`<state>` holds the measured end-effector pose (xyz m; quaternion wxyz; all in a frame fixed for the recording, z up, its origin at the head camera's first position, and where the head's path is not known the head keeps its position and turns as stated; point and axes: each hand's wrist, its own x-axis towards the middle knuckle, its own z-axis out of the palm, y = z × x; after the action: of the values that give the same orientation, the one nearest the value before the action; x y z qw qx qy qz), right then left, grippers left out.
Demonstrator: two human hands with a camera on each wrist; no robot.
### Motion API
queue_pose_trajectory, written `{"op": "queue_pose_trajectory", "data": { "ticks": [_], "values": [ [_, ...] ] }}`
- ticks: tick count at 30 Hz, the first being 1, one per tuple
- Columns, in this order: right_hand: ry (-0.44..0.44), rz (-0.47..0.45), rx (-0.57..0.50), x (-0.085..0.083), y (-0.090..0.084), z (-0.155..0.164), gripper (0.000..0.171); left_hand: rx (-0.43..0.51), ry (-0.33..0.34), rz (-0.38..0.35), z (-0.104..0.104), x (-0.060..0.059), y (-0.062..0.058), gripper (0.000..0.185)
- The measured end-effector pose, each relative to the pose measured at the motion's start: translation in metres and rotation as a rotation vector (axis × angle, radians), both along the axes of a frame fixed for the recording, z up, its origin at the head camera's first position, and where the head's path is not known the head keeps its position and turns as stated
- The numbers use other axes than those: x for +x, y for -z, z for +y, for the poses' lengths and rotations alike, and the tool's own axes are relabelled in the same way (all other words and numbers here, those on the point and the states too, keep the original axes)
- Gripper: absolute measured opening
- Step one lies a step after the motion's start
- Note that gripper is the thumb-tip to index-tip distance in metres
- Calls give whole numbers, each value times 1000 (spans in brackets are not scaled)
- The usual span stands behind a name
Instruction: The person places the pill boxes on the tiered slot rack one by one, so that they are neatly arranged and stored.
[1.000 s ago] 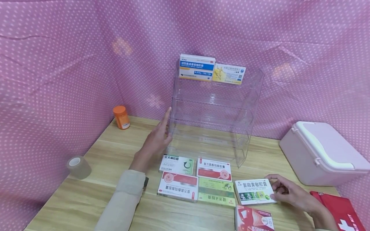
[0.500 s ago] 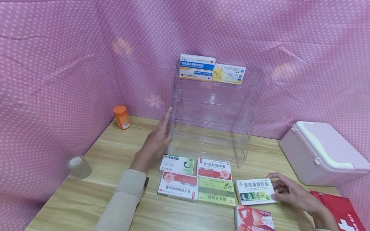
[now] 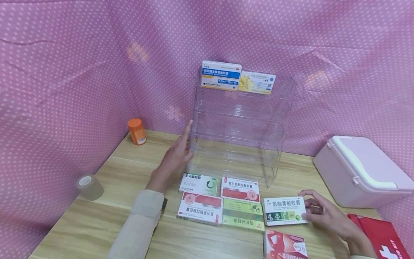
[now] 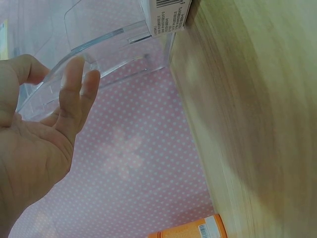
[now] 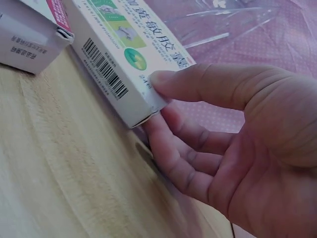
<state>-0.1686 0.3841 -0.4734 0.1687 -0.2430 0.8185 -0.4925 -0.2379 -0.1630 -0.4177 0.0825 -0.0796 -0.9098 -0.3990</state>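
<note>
Right wrist view: white box (image 5: 106, 62), end between thumb (image 5: 203, 85) and fingers (image 5: 166, 148)

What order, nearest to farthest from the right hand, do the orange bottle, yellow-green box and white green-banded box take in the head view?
1. White green-banded box, in the right hand's grip.
2. Yellow-green box, left of it.
3. Orange bottle, back left.

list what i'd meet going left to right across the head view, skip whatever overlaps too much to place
Tape roll → orange bottle → left hand → yellow-green box → held medicine box → right hand → red pouch
</note>
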Motion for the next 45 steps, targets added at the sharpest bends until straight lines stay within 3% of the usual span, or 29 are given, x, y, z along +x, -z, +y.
{"op": "queue_pose_trajectory", "data": {
  "ticks": [5,12,24,31,40,45],
  "values": [
    [25,-23,-40,0,0,0,56,-6,-2,-5,1,1,-1,108],
    [6,-8,-265,-1,-8,-5,62,-16,-7,0,1,2,-2,106],
    [162,108,-429,-12,-40,-37,67,-14,-16,-14,2,2,-2,109],
    [238,200,-380,-37,-72,-76,62,3,-12,-23,1,2,-1,110],
    [206,389,-227,-73,-116,-137,60,4,1,-1,1,1,0,110],
    [231,453,-201,-95,-146,-165,65,-9,-8,-5,0,1,0,111]
  ]
}}
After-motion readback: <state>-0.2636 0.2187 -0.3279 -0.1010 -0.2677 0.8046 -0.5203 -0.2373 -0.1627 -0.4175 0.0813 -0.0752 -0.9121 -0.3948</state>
